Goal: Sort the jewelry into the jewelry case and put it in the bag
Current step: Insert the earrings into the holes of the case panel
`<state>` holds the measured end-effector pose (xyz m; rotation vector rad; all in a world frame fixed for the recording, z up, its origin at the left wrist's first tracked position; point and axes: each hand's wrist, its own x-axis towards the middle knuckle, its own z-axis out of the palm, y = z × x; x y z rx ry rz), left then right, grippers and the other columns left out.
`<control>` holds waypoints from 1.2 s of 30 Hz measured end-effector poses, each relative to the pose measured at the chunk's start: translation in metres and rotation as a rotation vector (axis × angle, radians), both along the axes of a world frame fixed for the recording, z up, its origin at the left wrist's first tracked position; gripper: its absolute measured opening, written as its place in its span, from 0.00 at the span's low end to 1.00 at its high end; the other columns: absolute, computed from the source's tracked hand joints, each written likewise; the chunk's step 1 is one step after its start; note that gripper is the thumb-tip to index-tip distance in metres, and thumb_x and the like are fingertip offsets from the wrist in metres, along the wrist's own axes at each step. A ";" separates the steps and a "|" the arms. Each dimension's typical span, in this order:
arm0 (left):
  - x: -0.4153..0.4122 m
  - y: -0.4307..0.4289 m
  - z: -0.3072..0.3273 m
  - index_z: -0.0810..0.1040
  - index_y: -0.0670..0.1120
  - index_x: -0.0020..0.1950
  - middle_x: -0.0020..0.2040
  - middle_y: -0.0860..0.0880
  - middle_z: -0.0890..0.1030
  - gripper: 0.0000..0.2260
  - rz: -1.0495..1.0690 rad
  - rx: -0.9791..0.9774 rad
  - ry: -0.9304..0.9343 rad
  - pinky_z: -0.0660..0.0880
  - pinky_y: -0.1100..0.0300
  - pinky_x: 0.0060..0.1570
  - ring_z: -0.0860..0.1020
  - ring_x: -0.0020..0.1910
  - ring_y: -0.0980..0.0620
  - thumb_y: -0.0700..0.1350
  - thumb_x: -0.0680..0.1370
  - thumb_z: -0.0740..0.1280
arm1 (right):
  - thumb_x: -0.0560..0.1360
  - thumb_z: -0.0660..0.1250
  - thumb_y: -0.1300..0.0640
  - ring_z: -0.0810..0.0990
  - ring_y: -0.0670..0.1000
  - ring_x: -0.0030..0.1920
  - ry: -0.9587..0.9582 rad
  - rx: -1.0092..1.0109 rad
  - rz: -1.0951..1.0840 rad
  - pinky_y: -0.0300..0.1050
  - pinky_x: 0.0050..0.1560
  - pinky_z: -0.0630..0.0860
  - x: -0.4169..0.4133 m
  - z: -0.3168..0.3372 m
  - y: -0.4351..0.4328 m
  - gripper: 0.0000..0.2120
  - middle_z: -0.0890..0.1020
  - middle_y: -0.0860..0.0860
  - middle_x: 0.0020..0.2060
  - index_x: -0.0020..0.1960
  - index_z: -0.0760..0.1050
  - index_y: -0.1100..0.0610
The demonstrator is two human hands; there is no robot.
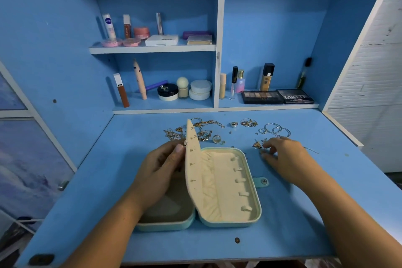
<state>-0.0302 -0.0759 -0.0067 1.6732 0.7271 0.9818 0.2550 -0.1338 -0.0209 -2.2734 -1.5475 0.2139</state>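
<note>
lying open on the blue tabletop (304,213), the mint jewelry case (250,222) shows its cream lining. the left hand (161,169) pinches the earring flap (192,159), holding it upright. the right hand (282,152) is down among the loose jewelry (204,130) behind the case, fingers bent beside a gold earring (257,144); i cannot tell whether it grips anything.

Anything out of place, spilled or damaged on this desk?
Nothing looks damaged. Loose jewelry lies scattered, some tangled, on the desk behind the open jewelry case; the left hand holds its earring panel upright.
</note>
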 end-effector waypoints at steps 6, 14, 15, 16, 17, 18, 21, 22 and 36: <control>-0.001 0.007 -0.008 0.82 0.52 0.58 0.52 0.51 0.85 0.18 -0.021 0.074 0.160 0.77 0.52 0.57 0.82 0.54 0.50 0.59 0.73 0.64 | 0.77 0.63 0.57 0.74 0.53 0.42 -0.002 0.057 -0.037 0.44 0.40 0.69 -0.003 -0.005 0.003 0.06 0.79 0.55 0.45 0.46 0.78 0.58; 0.005 -0.002 -0.011 0.81 0.63 0.50 0.50 0.64 0.78 0.11 0.060 0.364 0.518 0.63 0.80 0.52 0.73 0.56 0.67 0.60 0.69 0.74 | 0.79 0.61 0.57 0.74 0.53 0.40 0.085 0.176 -0.097 0.42 0.34 0.67 -0.009 0.010 -0.008 0.08 0.79 0.52 0.40 0.45 0.76 0.58; 0.006 -0.004 -0.010 0.82 0.63 0.50 0.51 0.65 0.77 0.11 0.063 0.395 0.575 0.60 0.81 0.52 0.71 0.57 0.69 0.59 0.69 0.74 | 0.79 0.61 0.57 0.74 0.52 0.39 0.114 0.204 -0.097 0.40 0.33 0.67 -0.012 0.013 -0.011 0.07 0.78 0.49 0.38 0.45 0.75 0.57; 0.007 -0.005 -0.010 0.82 0.63 0.50 0.51 0.66 0.76 0.11 0.052 0.418 0.616 0.60 0.81 0.53 0.70 0.58 0.69 0.59 0.69 0.74 | 0.79 0.61 0.56 0.75 0.51 0.39 0.147 0.229 -0.096 0.38 0.33 0.68 -0.015 0.016 -0.014 0.07 0.78 0.47 0.36 0.44 0.75 0.55; 0.007 -0.005 -0.011 0.82 0.62 0.51 0.52 0.66 0.75 0.11 0.034 0.433 0.641 0.61 0.78 0.54 0.70 0.59 0.67 0.59 0.70 0.73 | 0.79 0.61 0.56 0.76 0.51 0.38 0.185 0.247 -0.092 0.39 0.33 0.69 -0.020 0.019 -0.017 0.07 0.78 0.46 0.35 0.44 0.75 0.54; 0.008 -0.005 -0.011 0.82 0.62 0.51 0.52 0.66 0.74 0.11 0.018 0.441 0.658 0.62 0.75 0.56 0.70 0.59 0.65 0.60 0.70 0.72 | 0.79 0.62 0.56 0.78 0.51 0.38 0.231 0.261 -0.082 0.41 0.35 0.72 -0.024 0.022 -0.019 0.07 0.79 0.46 0.34 0.43 0.75 0.53; 0.008 -0.002 -0.010 0.82 0.61 0.53 0.52 0.66 0.73 0.13 -0.013 0.452 0.681 0.64 0.70 0.58 0.70 0.59 0.64 0.61 0.70 0.71 | 0.78 0.63 0.55 0.80 0.51 0.38 0.384 0.269 -0.043 0.44 0.39 0.75 -0.040 0.029 -0.026 0.06 0.80 0.47 0.35 0.42 0.75 0.51; 0.009 -0.003 -0.008 0.82 0.60 0.54 0.52 0.66 0.73 0.13 -0.021 0.448 0.690 0.64 0.71 0.57 0.70 0.59 0.65 0.60 0.71 0.71 | 0.78 0.63 0.54 0.79 0.50 0.37 0.427 0.262 -0.025 0.44 0.38 0.75 -0.045 0.030 -0.028 0.06 0.80 0.47 0.35 0.42 0.75 0.50; 0.037 -0.028 0.004 0.80 0.55 0.54 0.47 0.60 0.81 0.11 0.191 0.545 0.333 0.69 0.73 0.49 0.78 0.51 0.61 0.52 0.73 0.73 | 0.78 0.63 0.51 0.69 0.44 0.29 0.861 0.213 0.049 0.37 0.31 0.68 -0.094 0.025 -0.030 0.09 0.73 0.46 0.28 0.44 0.76 0.55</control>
